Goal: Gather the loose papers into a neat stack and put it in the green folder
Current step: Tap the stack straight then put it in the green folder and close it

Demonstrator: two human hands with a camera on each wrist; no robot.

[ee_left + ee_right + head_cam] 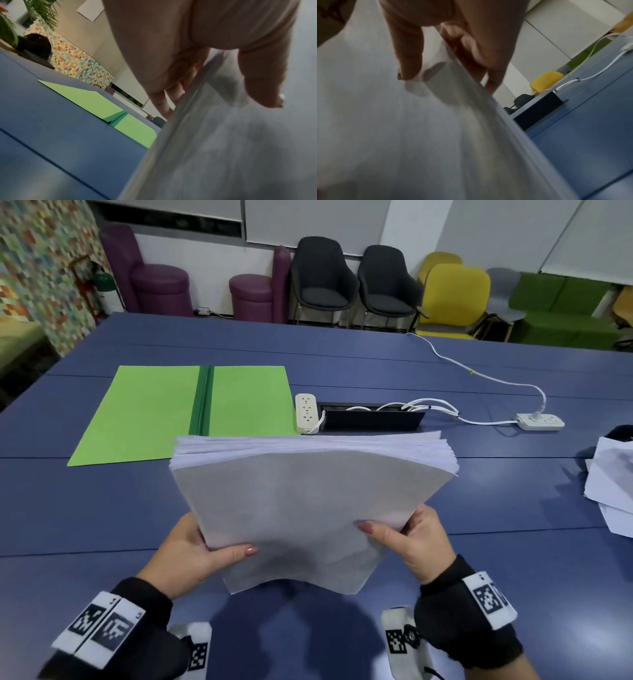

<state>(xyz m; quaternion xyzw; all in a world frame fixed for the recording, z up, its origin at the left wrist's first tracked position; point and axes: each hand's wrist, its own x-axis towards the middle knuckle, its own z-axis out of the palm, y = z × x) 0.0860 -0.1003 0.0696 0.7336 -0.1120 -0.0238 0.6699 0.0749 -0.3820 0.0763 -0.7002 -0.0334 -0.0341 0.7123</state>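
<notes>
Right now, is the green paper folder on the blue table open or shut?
Open. The green paper folder lies spread flat, both light-green leaves showing either side of its darker centre spine, with nothing inside.

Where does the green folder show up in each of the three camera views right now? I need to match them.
Head: green folder lies open on the blue table, upper left, beyond the paper stack.
Left wrist: centre left, left of the stack's edge.
Right wrist: not in view.
Shared landmark: the paper stack, held by the left hand and the right hand.
</notes>
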